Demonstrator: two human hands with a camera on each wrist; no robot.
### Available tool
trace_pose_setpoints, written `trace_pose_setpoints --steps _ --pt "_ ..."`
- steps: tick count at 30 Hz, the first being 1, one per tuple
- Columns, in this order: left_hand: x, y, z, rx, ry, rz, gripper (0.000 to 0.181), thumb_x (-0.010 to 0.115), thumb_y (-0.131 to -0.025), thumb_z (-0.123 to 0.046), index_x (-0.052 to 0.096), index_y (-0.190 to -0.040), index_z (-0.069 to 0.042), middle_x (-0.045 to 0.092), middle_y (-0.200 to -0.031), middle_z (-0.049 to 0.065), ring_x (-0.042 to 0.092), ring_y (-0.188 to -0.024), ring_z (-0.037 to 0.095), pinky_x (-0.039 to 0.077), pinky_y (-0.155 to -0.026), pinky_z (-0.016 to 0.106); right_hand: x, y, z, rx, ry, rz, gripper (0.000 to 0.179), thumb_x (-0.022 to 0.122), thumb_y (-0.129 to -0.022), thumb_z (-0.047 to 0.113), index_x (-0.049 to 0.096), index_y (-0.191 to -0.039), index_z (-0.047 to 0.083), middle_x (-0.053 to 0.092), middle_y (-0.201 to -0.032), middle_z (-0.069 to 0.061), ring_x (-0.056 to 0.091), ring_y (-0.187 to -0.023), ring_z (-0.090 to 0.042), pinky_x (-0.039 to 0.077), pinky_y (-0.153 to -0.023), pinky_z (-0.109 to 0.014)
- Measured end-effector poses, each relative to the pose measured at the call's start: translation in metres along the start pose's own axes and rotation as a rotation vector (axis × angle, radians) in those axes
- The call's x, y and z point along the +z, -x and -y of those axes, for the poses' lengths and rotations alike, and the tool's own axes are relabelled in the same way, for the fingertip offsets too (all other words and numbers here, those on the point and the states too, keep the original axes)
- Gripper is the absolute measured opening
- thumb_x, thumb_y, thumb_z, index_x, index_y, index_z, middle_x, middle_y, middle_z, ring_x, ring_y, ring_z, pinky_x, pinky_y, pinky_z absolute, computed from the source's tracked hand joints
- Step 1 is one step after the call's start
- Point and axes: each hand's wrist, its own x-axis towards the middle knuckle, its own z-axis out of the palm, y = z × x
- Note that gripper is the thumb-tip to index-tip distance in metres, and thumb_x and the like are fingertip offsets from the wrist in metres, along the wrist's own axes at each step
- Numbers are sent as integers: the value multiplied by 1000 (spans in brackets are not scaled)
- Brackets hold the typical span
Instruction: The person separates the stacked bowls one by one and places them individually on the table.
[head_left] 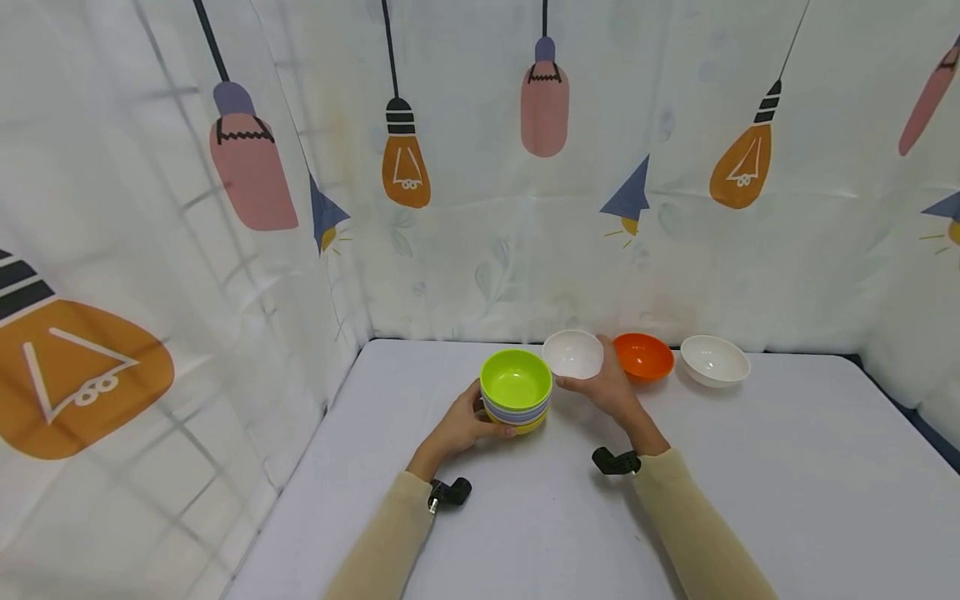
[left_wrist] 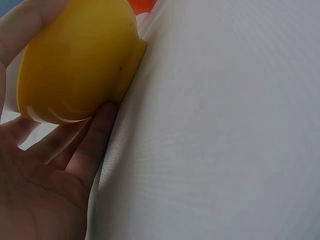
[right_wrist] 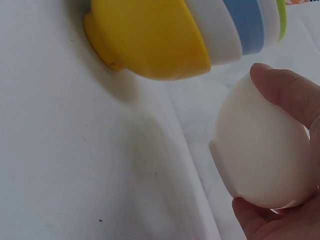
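Note:
A stack of nested bowls stands on the table, with a green bowl (head_left: pixel 516 379) on top and a yellow bowl (left_wrist: pixel 80 60) at the bottom. Between them, the right wrist view shows a blue bowl (right_wrist: pixel 248 25) and whitish ones. My left hand (head_left: pixel 465 421) grips the stack from its left side, thumb and fingers around the yellow bowl. Just right of the stack, my right hand (head_left: pixel 611 387) holds a white bowl (right_wrist: pixel 265 145) between thumb and fingers. That bowl is raised off the tabletop, its base facing the table.
An orange bowl (head_left: pixel 643 357) stands behind and right of my right hand, and another white bowl (head_left: pixel 715 361) sits beside it near the table's back edge. A white cloth covers the table (head_left: pixel 525 533). Curtains (head_left: pixel 465 250) printed with lamps hang behind and at the left.

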Motion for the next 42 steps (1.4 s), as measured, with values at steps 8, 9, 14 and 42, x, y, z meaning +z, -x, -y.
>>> trace_pose_setpoints --steps 8,9,14,42 --pt "0 -1 2 8 -2 2 98 95 -72 -23 40 -153 -29 53 -148 -5 54 -136 27 43 -117 51 6 -2 -10 0 15 23 113 94 -74 32 22 -158 12 39 -155 -15 41 -141 -39 41 -116 -59" --pt "0 -1 2 8 -2 1 98 95 -73 -23 40 -153 -28 53 -149 -4 54 -136 28 43 -117 51 6 -3 -11 -6 17 24 112 94 -73 32 23 -158 12 39 -155 -15 42 -141 -38 42 -116 -59" --pt "0 -1 2 1 -6 -2 98 95 -72 -24 40 -153 -29 53 -149 -5 53 -137 28 41 -118 52 7 -4 -14 -9 42 25 112 94 -73 35 24 -157 10 40 -153 -16 42 -140 -39 42 -116 -59" --pt "0 0 1 -1 -32 1 98 95 -72 -27 40 -153 -27 52 -150 -4 51 -140 28 40 -119 52 9 -9 -30 116 17 44 132 92 -72 47 4 -164 13 23 -165 -19 30 -149 -42 32 -121 -61"
